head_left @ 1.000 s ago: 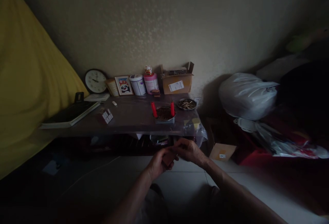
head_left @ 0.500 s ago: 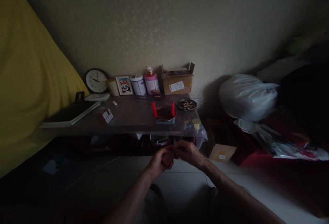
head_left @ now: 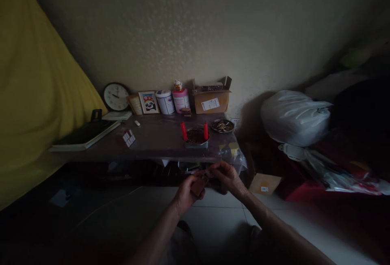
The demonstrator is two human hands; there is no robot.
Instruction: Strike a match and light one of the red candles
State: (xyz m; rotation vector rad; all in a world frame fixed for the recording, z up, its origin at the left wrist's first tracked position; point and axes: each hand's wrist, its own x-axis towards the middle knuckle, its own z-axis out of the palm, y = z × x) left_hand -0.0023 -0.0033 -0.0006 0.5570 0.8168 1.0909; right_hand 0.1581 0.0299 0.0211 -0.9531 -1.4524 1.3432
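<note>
Head view, dim light. Both forearms come up from bottom centre and the hands meet in front of the low table's front edge (head_left: 143,160), above the tiled floor (head_left: 219,220).

Left hand (head_left: 185,194): fingers curled around a small brown box (head_left: 198,186), held tilted, its upper end toward the right hand. Grip is closed on the box.

Right hand (head_left: 226,177): wrist bent, fingertips drawn together at the upper end of the box. Looks like a pinch, but too dark to tell what sits between the fingers, or whether they touch the box or just hover beside it.

The box is in mid-air, just below and in front of the table edge, not resting on anything.

Edges and room:
- Table top beyond the hands carries a round dish (head_left: 196,136) with two red candles (head_left: 184,131) upright at its sides, near the front edge, almost straight above the hands.
- Second dish (head_left: 222,126) further back right; a cardboard box (head_left: 211,98) against the wall.
- Clock (head_left: 116,96), a framed picture (head_left: 149,102) and two jars (head_left: 166,101) along the wall, well apart from the hands.
- Right of the hands: plastic wrap hanging off the table corner, a small carton (head_left: 264,184) on the floor, a white bag (head_left: 295,117) behind it. Tight on that side.
- Left side: open floor, yellow cloth (head_left: 33,94) well apart.
</note>
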